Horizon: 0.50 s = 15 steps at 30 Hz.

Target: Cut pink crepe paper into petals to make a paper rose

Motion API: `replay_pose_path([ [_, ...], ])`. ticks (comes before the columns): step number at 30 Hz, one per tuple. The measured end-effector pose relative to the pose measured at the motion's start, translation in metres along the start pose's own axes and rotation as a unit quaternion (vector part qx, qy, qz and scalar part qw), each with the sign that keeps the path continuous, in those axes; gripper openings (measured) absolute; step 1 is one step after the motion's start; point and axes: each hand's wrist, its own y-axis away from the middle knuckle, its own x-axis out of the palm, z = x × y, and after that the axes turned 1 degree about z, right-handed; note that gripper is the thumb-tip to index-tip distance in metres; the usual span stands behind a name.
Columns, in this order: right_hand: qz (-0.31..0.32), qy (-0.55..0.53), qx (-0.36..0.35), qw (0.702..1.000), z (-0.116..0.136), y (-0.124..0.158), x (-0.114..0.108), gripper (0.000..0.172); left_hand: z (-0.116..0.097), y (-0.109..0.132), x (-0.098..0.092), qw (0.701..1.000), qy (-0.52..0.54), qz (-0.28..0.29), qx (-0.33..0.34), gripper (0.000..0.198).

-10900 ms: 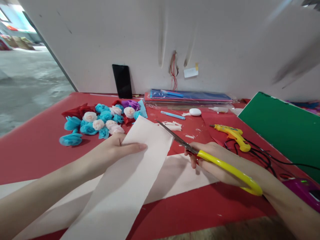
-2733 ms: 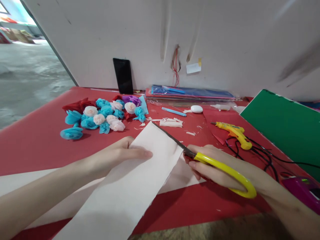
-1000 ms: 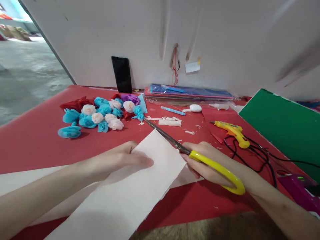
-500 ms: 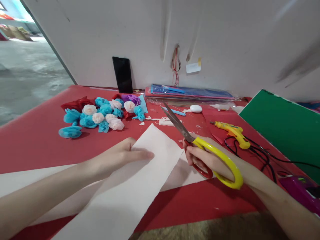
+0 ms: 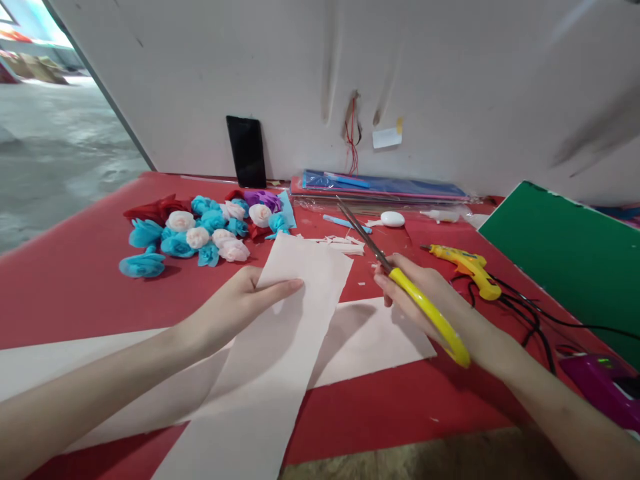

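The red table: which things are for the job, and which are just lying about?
Being used:
long white paper strip, in the left hand
yellow-handled metal scissors, in the right hand

Seemingly not in use:
yellow plastic glue gun
black rectangular phone
green rectangular board

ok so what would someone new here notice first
Probably the yellow-handled scissors in the right hand, just right of the white sheet that the left hand holds. Next, likely the bunch of blue, pale pink, red and purple flowers, left of centre on the red table. The green board at the right also stands out.
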Motion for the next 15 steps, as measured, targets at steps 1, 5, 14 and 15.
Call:
replay_pose_path([
  [1, -0.018, 0.009, -0.011, 1.000, -0.002, -0.002, -0.001, 0.022, 0.001, -0.001, 0.000, 1.000, 0.007, -0.002, 0.004, 0.036],
  [5, -0.054, 0.008, -0.032, 0.998, -0.007, -0.005, -0.003, 0.016, 0.002, -0.002, -0.001, 0.999, 0.041, 0.004, -0.004, 0.033],
  [14, -0.012, -0.017, -0.072, 0.997, -0.013, -0.007, -0.001, 0.016, 0.000, 0.001, 0.002, 0.994, 0.093, 0.032, -0.044, 0.030],
  [15, -0.021, -0.002, -0.087, 0.996, -0.016, -0.008, -0.003, 0.011, -0.001, 0.001, 0.001, 0.994, 0.092, 0.027, -0.044, 0.030],
])
